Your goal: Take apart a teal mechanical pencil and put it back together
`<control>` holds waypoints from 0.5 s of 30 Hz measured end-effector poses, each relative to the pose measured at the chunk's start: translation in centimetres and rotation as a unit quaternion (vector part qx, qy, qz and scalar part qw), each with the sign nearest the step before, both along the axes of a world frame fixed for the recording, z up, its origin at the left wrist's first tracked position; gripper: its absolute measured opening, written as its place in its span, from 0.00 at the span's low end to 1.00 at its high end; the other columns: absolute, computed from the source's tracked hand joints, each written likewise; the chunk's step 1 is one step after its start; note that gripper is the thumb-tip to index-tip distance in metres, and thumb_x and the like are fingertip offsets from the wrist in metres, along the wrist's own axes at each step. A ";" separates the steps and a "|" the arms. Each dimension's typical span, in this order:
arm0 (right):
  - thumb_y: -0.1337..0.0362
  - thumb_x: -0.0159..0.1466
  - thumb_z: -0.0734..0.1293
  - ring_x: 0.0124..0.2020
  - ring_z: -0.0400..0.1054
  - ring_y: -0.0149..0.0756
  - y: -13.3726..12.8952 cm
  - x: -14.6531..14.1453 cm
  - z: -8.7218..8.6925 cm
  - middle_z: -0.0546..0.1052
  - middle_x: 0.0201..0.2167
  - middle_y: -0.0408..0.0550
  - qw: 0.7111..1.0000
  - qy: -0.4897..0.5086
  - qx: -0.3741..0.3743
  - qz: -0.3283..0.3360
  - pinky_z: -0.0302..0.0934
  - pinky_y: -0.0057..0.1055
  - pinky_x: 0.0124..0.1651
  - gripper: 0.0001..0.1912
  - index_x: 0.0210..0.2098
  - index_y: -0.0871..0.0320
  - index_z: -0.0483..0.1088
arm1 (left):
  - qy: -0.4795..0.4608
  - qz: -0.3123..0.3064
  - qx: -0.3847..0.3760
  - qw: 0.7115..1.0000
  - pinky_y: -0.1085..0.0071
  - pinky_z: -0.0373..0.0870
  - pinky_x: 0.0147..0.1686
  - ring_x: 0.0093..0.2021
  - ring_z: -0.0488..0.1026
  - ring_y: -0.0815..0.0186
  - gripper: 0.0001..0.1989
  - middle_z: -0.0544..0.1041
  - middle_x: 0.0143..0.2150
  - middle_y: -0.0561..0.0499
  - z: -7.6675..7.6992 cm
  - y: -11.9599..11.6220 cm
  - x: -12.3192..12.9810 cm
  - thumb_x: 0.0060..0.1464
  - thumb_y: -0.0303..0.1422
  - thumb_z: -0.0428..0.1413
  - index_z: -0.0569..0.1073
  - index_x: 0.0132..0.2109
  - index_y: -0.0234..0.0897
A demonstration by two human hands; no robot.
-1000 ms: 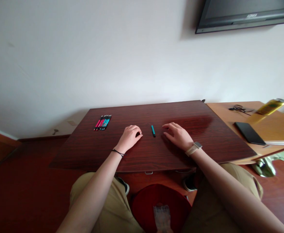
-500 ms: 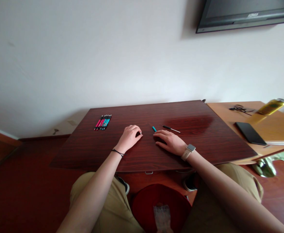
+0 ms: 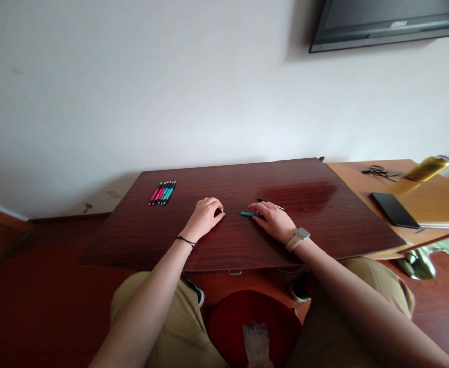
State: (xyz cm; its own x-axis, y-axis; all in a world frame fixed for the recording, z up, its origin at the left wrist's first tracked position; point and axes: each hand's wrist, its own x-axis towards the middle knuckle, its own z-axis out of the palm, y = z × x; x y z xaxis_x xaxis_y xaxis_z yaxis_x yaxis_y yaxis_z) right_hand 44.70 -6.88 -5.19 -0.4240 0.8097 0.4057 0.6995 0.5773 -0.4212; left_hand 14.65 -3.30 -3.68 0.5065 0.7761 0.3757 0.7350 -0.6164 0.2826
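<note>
My right hand (image 3: 275, 222) grips a turquoise pen barrel (image 3: 246, 214) between thumb and fingers, low over the brown table (image 3: 209, 181). The barrel's free end points left, and its other end is hidden by the hand. Just behind those fingers lies a thin pen part (image 3: 262, 200) with a black end and a pale shaft, partly covered by the hand. My left hand (image 3: 206, 217) rests on the table with thumb and fingertips curled together. A small pale spot shows at its fingertips, too small to name.
Several pink and turquoise pens (image 3: 163, 193) lie side by side at the table's left. On the lighter side table (image 3: 434, 197) are a black phone (image 3: 395, 209), a dark cable (image 3: 379, 172) and a yellow can (image 3: 428, 168). A television (image 3: 388, 25) hangs above.
My right fingers have closed on the turquoise barrel, which has turned from slanted to nearly level. The right hand now partly covers the thin pen part. My left hand has hardly moved.
</note>
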 end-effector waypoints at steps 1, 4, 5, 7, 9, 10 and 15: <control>0.67 0.73 0.67 0.47 0.75 0.47 0.0 0.0 0.0 0.79 0.45 0.51 1.000 0.007 -0.001 -0.005 0.71 0.42 0.51 0.17 0.60 0.51 0.73 | 0.000 0.000 0.000 1.000 0.56 0.67 0.57 0.52 0.76 0.55 0.03 0.81 0.48 0.48 0.0 0.0 0.0 0.64 0.31 0.64 0.77 0.43 0.40; 0.66 0.74 0.64 0.45 0.75 0.45 -0.2 -0.2 0.2 0.77 0.48 0.52 0.998 0.052 -0.001 -0.019 0.71 0.39 0.49 0.17 0.61 0.51 0.73 | 0.001 0.001 0.001 1.000 0.56 0.67 0.56 0.52 0.76 0.54 0.03 0.81 0.48 0.48 0.0 0.1 0.0 0.64 0.31 0.64 0.77 0.43 0.40; 0.65 0.75 0.64 0.45 0.75 0.45 -0.2 -0.3 0.3 0.76 0.49 0.52 0.997 0.076 0.001 -0.024 0.71 0.40 0.49 0.17 0.61 0.51 0.73 | 0.002 0.001 0.001 1.000 0.56 0.67 0.56 0.52 0.76 0.54 0.03 0.81 0.48 0.48 -0.1 0.1 0.0 0.64 0.31 0.64 0.77 0.43 0.40; 0.63 0.76 0.63 0.46 0.75 0.45 -0.1 -0.3 0.4 0.76 0.49 0.53 0.991 0.128 0.001 -0.028 0.71 0.41 0.52 0.15 0.59 0.51 0.75 | 0.002 0.001 0.001 1.000 0.56 0.67 0.57 0.52 0.76 0.54 0.03 0.81 0.48 0.48 -0.1 0.1 -0.1 0.64 0.31 0.64 0.77 0.43 0.40; 0.60 0.76 0.64 0.47 0.75 0.46 0.1 -0.4 0.4 0.76 0.48 0.53 0.984 0.178 -0.005 -0.028 0.71 0.43 0.53 0.12 0.55 0.51 0.76 | 0.002 0.000 0.000 1.000 0.56 0.67 0.57 0.52 0.76 0.54 0.03 0.81 0.48 0.48 0.0 0.1 -0.1 0.64 0.31 0.64 0.77 0.43 0.40; 0.58 0.75 0.66 0.48 0.75 0.47 0.2 -0.4 0.4 0.77 0.47 0.53 0.979 0.203 -0.013 -0.029 0.71 0.43 0.53 0.11 0.53 0.52 0.76 | 0.002 0.000 -0.001 1.000 0.56 0.67 0.57 0.52 0.76 0.55 0.03 0.81 0.48 0.48 0.0 0.0 -0.1 0.64 0.31 0.64 0.77 0.43 0.40; 0.49 0.75 0.67 0.48 0.78 0.45 0.3 -0.9 0.2 0.82 0.46 0.51 0.935 0.343 -0.093 -0.020 0.71 0.46 0.57 0.14 0.50 0.52 0.72 | 0.000 0.001 -0.002 1.000 0.56 0.67 0.56 0.51 0.76 0.55 0.03 0.81 0.48 0.48 0.0 0.0 -0.1 0.64 0.31 0.64 0.77 0.43 0.40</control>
